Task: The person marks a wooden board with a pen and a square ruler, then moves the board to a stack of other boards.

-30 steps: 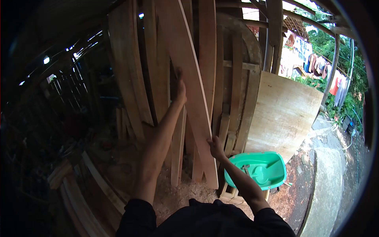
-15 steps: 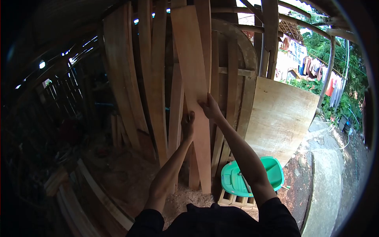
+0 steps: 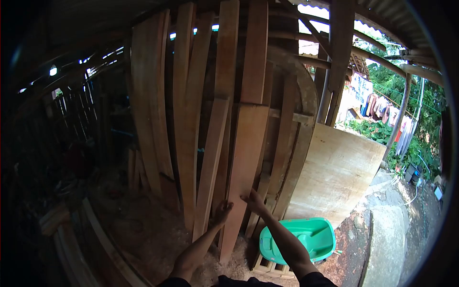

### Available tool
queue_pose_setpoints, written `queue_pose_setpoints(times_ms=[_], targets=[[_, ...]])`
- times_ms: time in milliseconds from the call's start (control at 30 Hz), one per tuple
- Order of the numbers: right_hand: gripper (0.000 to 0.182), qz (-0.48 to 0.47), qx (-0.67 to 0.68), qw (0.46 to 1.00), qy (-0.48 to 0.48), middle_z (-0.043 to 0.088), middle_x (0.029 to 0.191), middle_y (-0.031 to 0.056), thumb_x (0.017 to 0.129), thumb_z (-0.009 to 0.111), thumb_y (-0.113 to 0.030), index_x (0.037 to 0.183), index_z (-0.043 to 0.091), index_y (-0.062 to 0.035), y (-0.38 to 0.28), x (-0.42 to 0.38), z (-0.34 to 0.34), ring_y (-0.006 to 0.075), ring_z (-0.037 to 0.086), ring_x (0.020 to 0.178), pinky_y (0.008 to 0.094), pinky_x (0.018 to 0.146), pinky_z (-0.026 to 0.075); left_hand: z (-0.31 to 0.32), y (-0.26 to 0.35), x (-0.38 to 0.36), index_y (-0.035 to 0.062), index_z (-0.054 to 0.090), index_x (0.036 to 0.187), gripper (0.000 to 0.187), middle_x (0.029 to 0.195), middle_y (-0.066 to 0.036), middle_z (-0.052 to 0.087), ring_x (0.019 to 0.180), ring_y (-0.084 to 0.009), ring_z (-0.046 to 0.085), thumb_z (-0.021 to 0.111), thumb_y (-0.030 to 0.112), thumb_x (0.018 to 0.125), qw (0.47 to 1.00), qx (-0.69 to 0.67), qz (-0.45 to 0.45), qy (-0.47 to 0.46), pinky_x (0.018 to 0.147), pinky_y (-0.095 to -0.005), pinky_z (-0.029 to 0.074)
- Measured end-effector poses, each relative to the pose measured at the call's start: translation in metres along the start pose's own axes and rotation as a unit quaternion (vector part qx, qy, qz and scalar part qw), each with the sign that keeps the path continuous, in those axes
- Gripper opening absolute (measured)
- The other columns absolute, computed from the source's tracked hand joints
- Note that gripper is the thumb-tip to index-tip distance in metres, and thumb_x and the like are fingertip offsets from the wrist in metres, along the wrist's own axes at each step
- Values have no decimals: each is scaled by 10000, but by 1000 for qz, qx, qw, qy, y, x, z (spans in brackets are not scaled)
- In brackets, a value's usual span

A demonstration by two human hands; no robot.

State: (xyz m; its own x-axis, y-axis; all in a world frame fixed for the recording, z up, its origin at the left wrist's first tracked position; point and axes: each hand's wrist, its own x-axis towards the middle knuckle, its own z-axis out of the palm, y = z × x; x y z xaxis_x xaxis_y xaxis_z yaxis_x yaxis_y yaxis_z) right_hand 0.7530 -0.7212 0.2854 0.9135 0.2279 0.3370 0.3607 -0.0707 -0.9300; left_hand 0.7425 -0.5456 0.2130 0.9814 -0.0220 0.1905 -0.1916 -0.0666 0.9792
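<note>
- Up close from the head view, both hands sit low in the frame on 1 plank, a reddish board leaning nearly upright against the stack of boards.
- Right hand is pressed to the plank's lower right edge, fingers spread over its face, thumb side at the edge; it grips the edge loosely rather than closing round it.
- Left hand rests on the plank's lower left edge, fingers curled against the wood, just beside a paler thin slat.
- Both forearms rise from the bottom of the frame, dark sleeves barely showing.
- The plank's foot stands on sawdust on the ground, its top lapping over a longer board behind.
- Right of the hands, a green tub sits on a pale crate, near the plank's foot but apart from it.
- Behind the tub leans a wide plywood sheet.
- Far right, outdoors, clothes hang among green foliage.
- Left side is dim; more boards lie on the floor.
</note>
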Motion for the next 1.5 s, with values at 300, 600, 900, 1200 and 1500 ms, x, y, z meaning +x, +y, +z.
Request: queue_pose_setpoints(times_ms=[300,600,900,1200,1500], targets=[[331,0,-68,993,92,623,994,160,816,599,-128,1096,503,20,-10,4,16,227,596,993,316,809,469,6,114,24,-6,317,1316,697,1239,-187,433,1139,-270,462,629,368,818,942,175,271,91,946,-379,379],[518,-37,-160,980,116,563,1144,203,774,662,-125,1242,472,-11,-13,-32,61,294,596,990,363,779,516,27,173,43,-62,254,1323,795,1248,-259,451,1169,-365,445,675,273,738,980,162,78,84,950,-371,378],[560,-29,-196,966,169,485,1157,123,747,720,-224,1197,434,-56,-43,-12,43,276,541,1023,355,735,507,-30,174,52,-38,568,1046,378,963,-149,618,920,-227,594,628,201,758,988,51,68,-132,819,-322,445],[562,5,-72,996,47,514,1192,135,832,629,-136,1295,324,-42,-37,23,35,237,479,1155,372,900,437,-39,156,63,-58,573,1042,351,915,-131,639,853,-207,618,598,210,816,982,2,101,-161,752,-324,476],[598,55,61,995,-51,410,1324,156,848,514,-28,1380,240,-40,22,24,27,211,413,1212,341,948,391,17,152,31,-28,91,1390,845,1433,-280,120,1351,-366,126,405,560,872,871,467,127,84,1037,-513,218]])
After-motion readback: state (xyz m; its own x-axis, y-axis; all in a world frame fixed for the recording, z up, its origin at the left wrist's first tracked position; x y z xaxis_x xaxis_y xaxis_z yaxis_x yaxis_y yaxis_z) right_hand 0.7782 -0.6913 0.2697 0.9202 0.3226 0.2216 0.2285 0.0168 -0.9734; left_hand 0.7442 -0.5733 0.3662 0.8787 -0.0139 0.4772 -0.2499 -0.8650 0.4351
